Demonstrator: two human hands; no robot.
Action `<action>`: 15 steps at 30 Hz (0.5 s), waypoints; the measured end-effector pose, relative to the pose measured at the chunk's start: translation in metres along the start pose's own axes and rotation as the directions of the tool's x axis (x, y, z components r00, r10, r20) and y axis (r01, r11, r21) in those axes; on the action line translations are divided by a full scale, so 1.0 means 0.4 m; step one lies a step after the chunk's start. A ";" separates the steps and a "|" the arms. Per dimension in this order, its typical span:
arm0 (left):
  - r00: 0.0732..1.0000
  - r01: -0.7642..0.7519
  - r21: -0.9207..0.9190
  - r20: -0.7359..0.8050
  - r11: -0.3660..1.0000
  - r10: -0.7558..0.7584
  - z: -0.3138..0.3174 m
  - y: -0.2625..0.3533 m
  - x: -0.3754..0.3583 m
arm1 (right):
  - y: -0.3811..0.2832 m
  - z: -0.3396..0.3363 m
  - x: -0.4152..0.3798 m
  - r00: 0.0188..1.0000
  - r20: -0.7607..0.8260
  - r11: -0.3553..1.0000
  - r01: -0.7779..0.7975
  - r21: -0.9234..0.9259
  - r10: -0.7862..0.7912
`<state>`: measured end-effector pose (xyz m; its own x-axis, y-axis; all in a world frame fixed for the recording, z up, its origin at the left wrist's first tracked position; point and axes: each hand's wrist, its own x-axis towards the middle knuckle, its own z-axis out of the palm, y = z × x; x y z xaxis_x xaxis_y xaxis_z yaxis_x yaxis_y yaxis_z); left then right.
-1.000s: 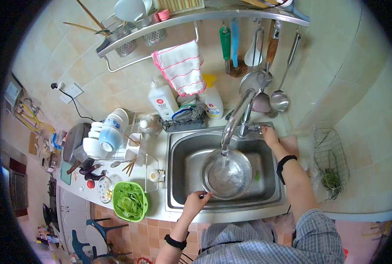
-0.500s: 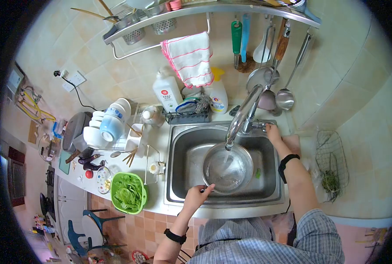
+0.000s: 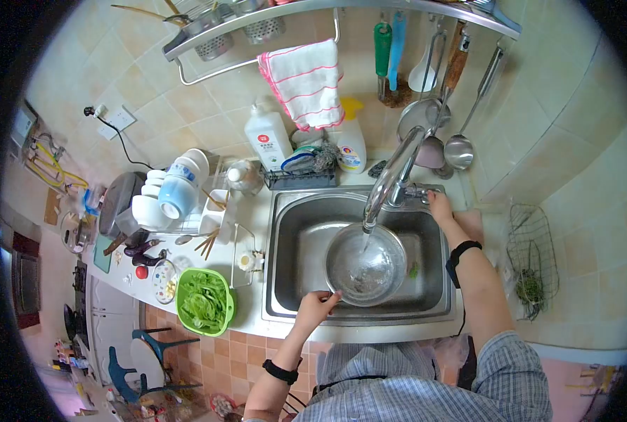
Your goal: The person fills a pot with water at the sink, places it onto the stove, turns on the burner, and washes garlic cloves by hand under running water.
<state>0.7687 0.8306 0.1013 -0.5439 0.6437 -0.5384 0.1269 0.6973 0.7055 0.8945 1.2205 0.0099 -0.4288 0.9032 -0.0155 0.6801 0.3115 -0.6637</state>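
A round metal bowl (image 3: 384, 281) sits in the steel sink (image 3: 303, 243) under the running faucet (image 3: 387, 186), and water falls into it. My left hand (image 3: 319, 307) pinches the near left rim of the bowl. My right hand (image 3: 440, 206) is closed around the faucet lever (image 3: 417, 191) at the sink's back right corner. A small bit of green leaf (image 3: 413, 270) lies on the sink floor right of the bowl.
Left of the sink stands a green basket (image 3: 230, 309) of leafy greens. Behind it are a dish rack with stacked bowls (image 3: 178, 200), eggplants (image 3: 141, 250) and a tomato (image 3: 141, 272). Soap bottles (image 3: 266, 137) stand behind the sink; utensils (image 3: 459, 151) hang on the wall. A wire basket (image 3: 531, 239) is at right.
The view has shifted slightly. Water in the bowl looks more stirred up and fuller. Both hands keep their places on the bowl rim and the faucet lever.
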 end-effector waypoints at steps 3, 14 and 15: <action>1.000 0.003 0.016 0.009 1.000 -0.003 -0.003 -0.006 0.004 | 0.005 0.004 -0.009 0.998 -0.052 0.999 0.043 -0.022 -0.044; 1.000 0.015 -0.005 -0.013 1.000 -0.015 0.006 -0.023 0.027 | -0.020 -0.007 -0.013 1.000 -0.024 0.999 -0.004 -0.044 0.003; 1.000 0.012 -0.005 -0.020 1.000 -0.013 0.005 -0.024 0.027 | -0.022 -0.009 -0.017 1.000 -0.030 1.000 0.004 -0.006 -0.005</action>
<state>0.7634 0.8314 0.0877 -0.5615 0.6286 -0.5381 0.1156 0.7035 0.7012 0.8935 1.2127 0.0186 -0.4139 0.9103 0.0100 0.6818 0.3172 -0.6592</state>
